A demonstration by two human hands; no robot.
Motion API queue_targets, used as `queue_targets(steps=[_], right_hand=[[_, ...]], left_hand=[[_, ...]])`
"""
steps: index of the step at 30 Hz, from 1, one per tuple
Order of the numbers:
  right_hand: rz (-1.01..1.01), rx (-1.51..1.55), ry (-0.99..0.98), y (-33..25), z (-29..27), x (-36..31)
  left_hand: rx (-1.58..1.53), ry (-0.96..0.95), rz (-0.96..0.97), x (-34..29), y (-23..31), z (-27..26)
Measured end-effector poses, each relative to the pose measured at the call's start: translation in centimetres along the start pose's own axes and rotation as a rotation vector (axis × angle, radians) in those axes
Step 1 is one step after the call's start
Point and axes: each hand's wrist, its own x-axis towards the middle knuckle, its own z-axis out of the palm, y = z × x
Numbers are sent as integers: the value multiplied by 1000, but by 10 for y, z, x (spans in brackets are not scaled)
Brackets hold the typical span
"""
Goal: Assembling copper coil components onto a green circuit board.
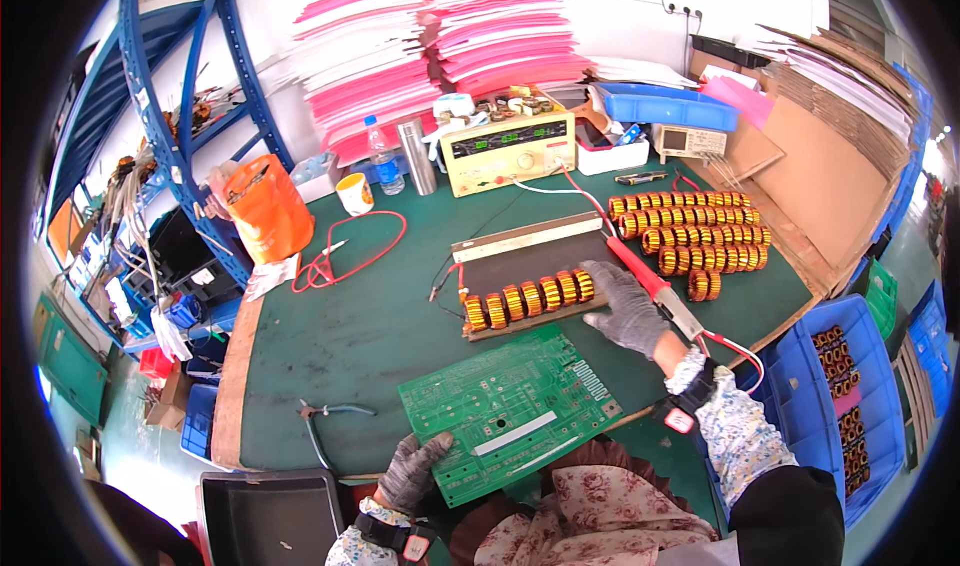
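Observation:
My left hand (412,473), in a grey glove, grips the lower left corner of a green circuit board (480,396). The board is tilted at the table's near edge, with a white strip across it. My right hand (628,311), also gloved, is at the right end of a row of copper-wound ring coils (520,303). Its thumb and fingers are apart beside the last coil; whether they touch it I cannot tell. The coils stand on a dark fixture with a pale metal bar (540,236). Close by my right hand lies a red probe (637,269) with a cable.
Several rows of coils (690,236) stand at the right. A yellow test meter (510,153) is behind. Pliers (325,421) and a red lead (345,251) lie left. A black tray (265,478) sits at front left, blue bins (800,366) at right.

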Motion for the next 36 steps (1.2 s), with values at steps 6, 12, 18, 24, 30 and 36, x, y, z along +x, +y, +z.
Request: queue_targets(steps=[6,12,18,24,30,36], right_hand=[[152,164,158,10,26,9],[583,1130,-89,-23,-8,-41],[325,648,-38,-53,2,-74],[293,458,-43,-73,2,-68],[15,190,-134,-85,7,-70],[32,297,-284,-72,-20,-75]], left_hand=[[82,-12,-8,0,4,5],[49,-27,-44,-1,7,2],[83,-36,-64,2,10,4],[55,-14,-49,-2,8,5],[84,-25,-33,-1,6,2],[107,-4,-39,1,8,6]])
